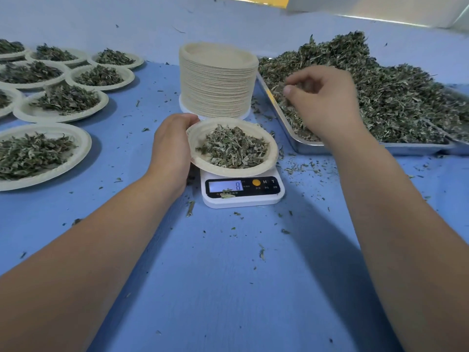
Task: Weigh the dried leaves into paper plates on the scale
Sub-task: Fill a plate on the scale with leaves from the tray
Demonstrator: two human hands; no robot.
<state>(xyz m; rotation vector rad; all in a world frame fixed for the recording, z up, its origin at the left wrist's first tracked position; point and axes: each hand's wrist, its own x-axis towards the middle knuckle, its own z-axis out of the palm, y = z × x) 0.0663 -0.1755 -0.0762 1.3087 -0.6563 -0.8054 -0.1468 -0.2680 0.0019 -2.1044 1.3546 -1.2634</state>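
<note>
A white digital scale (243,191) sits in the middle of the blue table, its display showing an 8. On it rests a paper plate (198,143) holding a small heap of dried leaves (233,147). My left hand (170,151) grips that plate's left rim. My right hand (322,102) hovers over the near left corner of a metal tray (304,146), fingers pinched on a small tuft of dried leaves. The tray carries a big pile of dried leaves (380,90).
A tall stack of empty paper plates (218,82) stands just behind the scale. Several filled plates (63,100) cover the table's left side. Leaf crumbs lie scattered over the blue surface (228,275). A second tray edge (459,143) shows at far right.
</note>
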